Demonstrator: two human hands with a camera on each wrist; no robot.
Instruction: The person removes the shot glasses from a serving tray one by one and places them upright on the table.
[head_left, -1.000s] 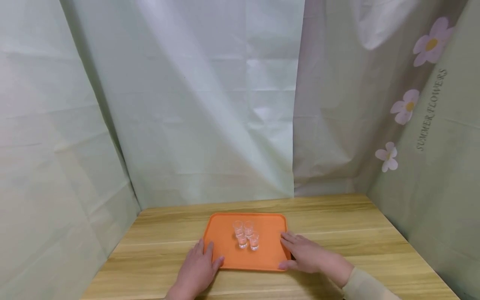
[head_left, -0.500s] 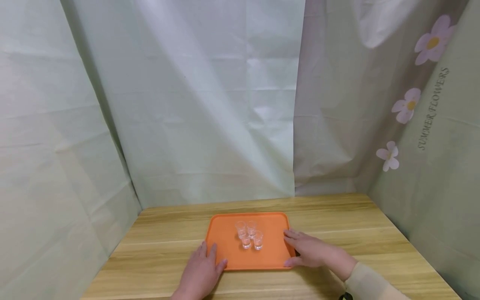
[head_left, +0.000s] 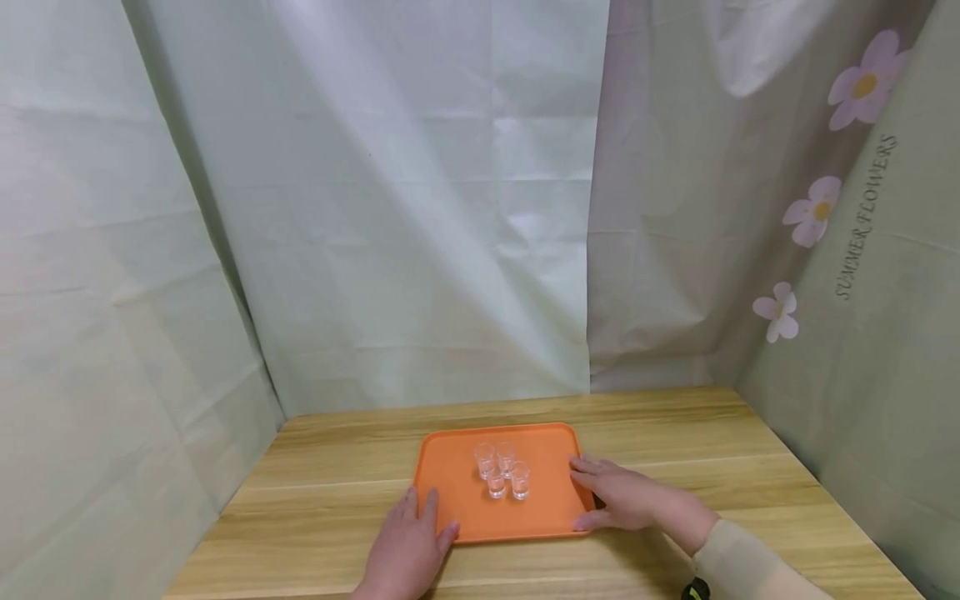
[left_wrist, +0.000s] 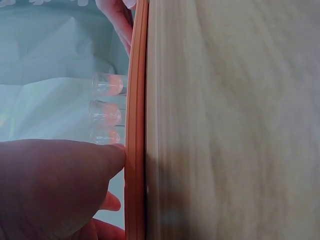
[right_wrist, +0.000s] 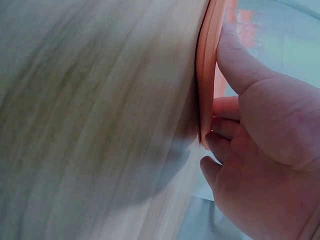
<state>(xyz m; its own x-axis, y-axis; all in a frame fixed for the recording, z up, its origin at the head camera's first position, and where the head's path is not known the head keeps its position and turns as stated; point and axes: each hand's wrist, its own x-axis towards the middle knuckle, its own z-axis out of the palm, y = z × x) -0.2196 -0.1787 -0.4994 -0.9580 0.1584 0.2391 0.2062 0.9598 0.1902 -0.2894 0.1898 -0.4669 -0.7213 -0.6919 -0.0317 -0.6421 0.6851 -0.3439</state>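
An orange tray lies flat on the wooden table, carrying several small clear shot glasses that stand upright in a cluster near its middle. At the tray's front left corner, my left hand rests its spread fingers along the left edge, thumb on the front rim. My right hand lies at the right edge, fingers over the side rim and thumb at the front corner. In the right wrist view, the thumb touches the tray's rim, with the other fingers loosely bent beside the corner.
The wooden table extends on both sides of the tray. Pale green cloth hangs behind and at the sides, with printed flowers on the right. A dark band shows near the right sleeve.
The tray has slid a little to the right, with the glasses on it. Both hands have moved right along with it, the shift being smaller in the latest half second.
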